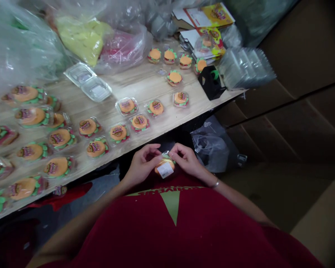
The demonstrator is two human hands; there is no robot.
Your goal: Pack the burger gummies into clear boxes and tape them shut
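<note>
In front of my red shirt, below the table edge, I hold a toy burger in a clear plastic case (165, 169), its white label facing up. My left hand (144, 162) grips its left side, thumb on top and other fingers curled. At its upper right corner, my right hand (185, 159) pinches the clear rim between thumb and fingers. Green and orange parts of the burger show through the plastic. Just beyond my hands on the table lie several more cased burgers, among them one with a printed logo sticker (140, 122).
An open clear clamshell (89, 82) lies on the wooden table (123, 86). A black tape dispenser (211, 82) stands at the right edge beside stacked clear cases (244, 69). Printed cardboard (209, 16) and bags of yellow pieces (82, 37) sit behind; brown cartons (304, 52) stand right.
</note>
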